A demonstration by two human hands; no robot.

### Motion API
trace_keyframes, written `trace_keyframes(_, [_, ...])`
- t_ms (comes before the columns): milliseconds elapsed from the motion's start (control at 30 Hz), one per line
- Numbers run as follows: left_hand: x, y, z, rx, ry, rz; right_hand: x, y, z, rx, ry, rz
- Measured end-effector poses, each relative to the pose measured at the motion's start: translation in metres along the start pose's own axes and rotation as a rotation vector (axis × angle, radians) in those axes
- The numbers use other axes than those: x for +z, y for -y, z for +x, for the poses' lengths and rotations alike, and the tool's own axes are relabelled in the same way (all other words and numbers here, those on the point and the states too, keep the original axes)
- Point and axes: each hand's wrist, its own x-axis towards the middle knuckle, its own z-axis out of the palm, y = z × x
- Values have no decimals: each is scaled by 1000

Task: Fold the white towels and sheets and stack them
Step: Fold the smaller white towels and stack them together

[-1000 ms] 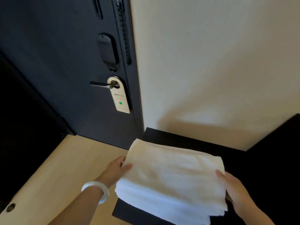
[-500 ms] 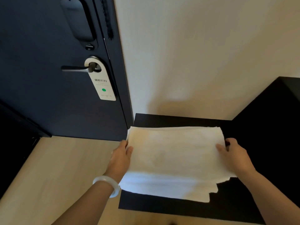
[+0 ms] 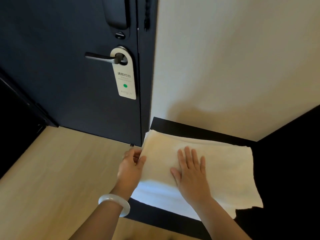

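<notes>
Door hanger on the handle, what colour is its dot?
Green dot on a cream door hanger, seen in the head view.

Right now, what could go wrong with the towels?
The towel stack pokes past the black ledge where the left hand grips it; released, it might slide onto the wooden floor. Its near-right layers look uneven, so they may splay once the flat right hand lifts.

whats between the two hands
Only bare folded white towel; the left hand holds its left edge, the right hand lies flat on top, as the head view shows.
</notes>
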Motion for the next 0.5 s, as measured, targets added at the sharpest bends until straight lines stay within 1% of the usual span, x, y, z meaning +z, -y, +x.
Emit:
trace_keyframes(33, [-1, 3, -2, -9, -7, -60, -3, 5, 4, -2, -38, 37])
trace_keyframes(100, [-1, 9, -10, -82, 11, -266, -6, 20, 17, -56, -78, 117])
trace_keyframes(167, [-1, 14, -22, -148, 49, -520, -2, 40, 29, -139, -34, 89])
trace_keyframes(200, [0, 18, -28, -156, 54, -603, 2, 49, 32, -166, -5, 51])
trace_keyframes(300, [1, 31, -40, -169, 56, -726, 13, 62, 38, -158, -23, -19])
trace_keyframes(367, [-2, 42, -44, -216, 60, -821, 15, 63, 36, -154, -39, -28])
trace_keyframes(433, [-5, 52, -46, -243, 72, -916, 16, 60, 36, -156, -52, -17])
trace_keyframes(500, [-7, 61, -50, -263, 78, -954, 13, 60, 36, -154, -35, 45])
